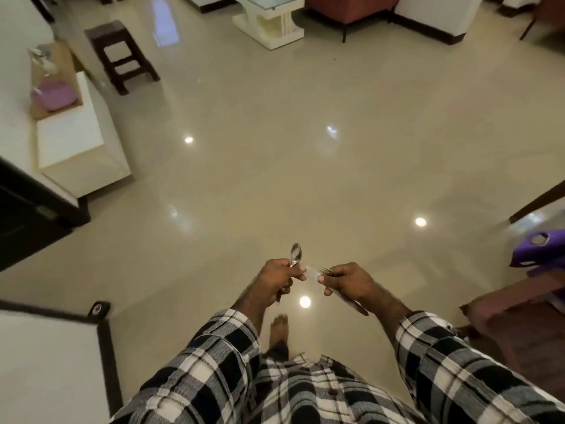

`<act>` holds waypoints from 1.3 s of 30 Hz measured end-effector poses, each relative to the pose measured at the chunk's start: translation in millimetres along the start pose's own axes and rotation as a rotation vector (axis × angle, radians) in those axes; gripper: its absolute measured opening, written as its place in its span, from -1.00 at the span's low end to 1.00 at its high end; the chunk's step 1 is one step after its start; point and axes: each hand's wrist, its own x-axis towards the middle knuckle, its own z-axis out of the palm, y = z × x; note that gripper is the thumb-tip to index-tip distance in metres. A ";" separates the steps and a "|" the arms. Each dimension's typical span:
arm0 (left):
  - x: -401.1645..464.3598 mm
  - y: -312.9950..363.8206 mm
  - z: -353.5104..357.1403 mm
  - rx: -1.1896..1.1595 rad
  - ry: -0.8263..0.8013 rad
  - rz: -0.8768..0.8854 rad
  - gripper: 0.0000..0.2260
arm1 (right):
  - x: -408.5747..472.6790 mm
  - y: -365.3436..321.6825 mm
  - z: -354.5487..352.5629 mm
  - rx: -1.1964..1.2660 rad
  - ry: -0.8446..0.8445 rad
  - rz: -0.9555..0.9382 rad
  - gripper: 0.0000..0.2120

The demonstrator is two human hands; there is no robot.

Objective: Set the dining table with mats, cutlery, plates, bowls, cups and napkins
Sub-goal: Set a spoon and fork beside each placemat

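My left hand point(276, 278) grips a metal spoon point(296, 253) by its handle, with the bowl pointing up and away from me. My right hand point(347, 281) grips a fork point(327, 271) together with a knife; the fork tines poke out toward the left hand, and the knife handle point(351, 302) sticks out behind the wrist. Both hands are held close together over the glossy beige floor, in front of my checked shirt. No mats, plates, bowls, cups or napkins are in sight.
A dark wooden stool point(122, 55) stands at the back left beside a white cabinet point(76, 142) carrying a pink container point(55, 94). A white coffee table point(269, 21) is far ahead. A brown chair point(519, 319) and a purple object point(541, 249) are at the right.
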 end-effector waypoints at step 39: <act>515.8 432.1 694.5 0.750 -0.890 -0.035 -0.79 | 160.3 136.8 -653.4 0.957 1.028 0.384 -0.83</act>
